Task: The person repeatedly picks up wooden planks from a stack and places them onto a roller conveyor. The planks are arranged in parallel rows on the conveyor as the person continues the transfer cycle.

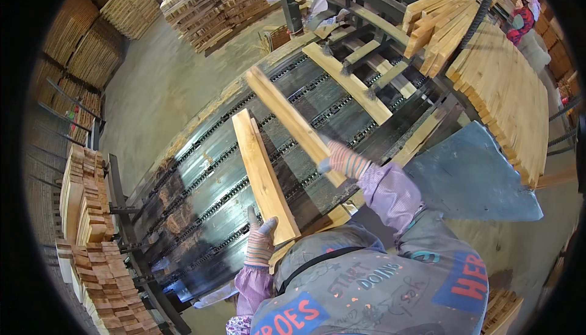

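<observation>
Both my hands wear striped gloves with grey fingertips. Near the right end of a long, narrow wooden board (293, 124), my right hand (347, 160) is closed on it; the board slants across the chain conveyor (201, 176). My left hand (261, 240) is at the near end of a second wooden board (259, 173), its thumb against the edge and one finger stretched along the side; its other fingers are partly hidden. Another piece of wood shows along this board's right edge. Farther up the conveyor lies a separate pale board (348, 83).
Stacked wood blocks (104, 280) stand at the left beside a dark metal frame. A row of boards (503, 97) and a blue-grey sheet (473, 173) are at the right. Lumber stacks (213, 5) rise behind. Another person (524, 17) is at the far right.
</observation>
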Demonstrator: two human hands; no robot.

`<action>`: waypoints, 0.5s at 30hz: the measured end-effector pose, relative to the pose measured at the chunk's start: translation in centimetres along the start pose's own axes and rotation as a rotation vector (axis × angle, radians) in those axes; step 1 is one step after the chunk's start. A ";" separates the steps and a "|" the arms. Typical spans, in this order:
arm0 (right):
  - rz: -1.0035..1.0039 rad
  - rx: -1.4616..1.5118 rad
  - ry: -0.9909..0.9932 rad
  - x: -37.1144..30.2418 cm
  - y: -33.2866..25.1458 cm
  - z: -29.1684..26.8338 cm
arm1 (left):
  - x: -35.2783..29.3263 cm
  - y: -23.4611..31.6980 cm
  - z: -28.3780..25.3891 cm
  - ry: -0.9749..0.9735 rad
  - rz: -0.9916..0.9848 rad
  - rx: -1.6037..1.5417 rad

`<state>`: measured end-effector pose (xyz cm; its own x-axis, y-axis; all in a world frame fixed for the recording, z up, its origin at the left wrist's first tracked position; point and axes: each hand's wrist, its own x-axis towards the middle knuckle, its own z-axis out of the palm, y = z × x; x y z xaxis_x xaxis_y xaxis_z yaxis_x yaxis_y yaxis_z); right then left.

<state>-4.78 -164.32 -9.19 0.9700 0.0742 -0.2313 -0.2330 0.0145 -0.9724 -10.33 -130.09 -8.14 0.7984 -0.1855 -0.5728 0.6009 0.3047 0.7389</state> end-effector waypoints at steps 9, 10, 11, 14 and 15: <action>0.436 -1.333 0.525 4.5 -0.3 -12.2 | -2.3 3.0 1.4 -0.235 -0.166 -0.146; 0.460 -1.293 0.558 4.5 0.3 -12.4 | -2.5 3.4 2.1 -0.278 -0.137 -0.142; 0.464 -1.244 0.522 4.8 0.7 -12.6 | -3.1 3.7 3.2 -0.275 -0.134 -0.203; 0.360 -1.046 0.477 4.8 -0.6 -10.3 | -2.8 4.1 3.0 -0.286 -0.057 -0.147; 0.139 -0.684 0.422 4.8 0.8 -9.8 | -2.1 4.2 3.2 -0.281 -0.005 -0.086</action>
<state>0.34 -173.74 -11.34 0.9115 -0.3532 -0.2109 -0.3918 -0.5892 -0.7066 -9.36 -131.43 -2.72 0.7815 -0.4349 -0.4473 0.6094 0.3786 0.6966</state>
